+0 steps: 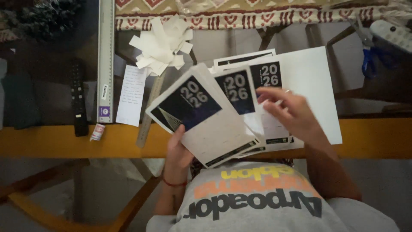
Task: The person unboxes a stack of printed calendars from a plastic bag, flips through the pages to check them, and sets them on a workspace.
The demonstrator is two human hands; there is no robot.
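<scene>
**Left grip holds fanned cards, right grip on the far end**

Left hand (178,150) grip is closed on the near corner of a fan of dark-fronted calendar cards (201,114). The fan's long axis runs toward the right hand (288,111), whose fingers are loosely spread and touching the rightmost card. White sheet (319,81) lies under the fan. Steel ruler (148,114), paper offcuts (161,45) and remote (78,101) sit left of the cards on the table (51,139); nothing stands between the hands.

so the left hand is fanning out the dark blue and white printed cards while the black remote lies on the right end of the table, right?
Not quite. In the head view the left hand does hold the fanned dark blue and white printed cards, but the slim black remote lies toward the left end of the glass-topped table with the yellow edge, beside the long metal ruler.
</scene>
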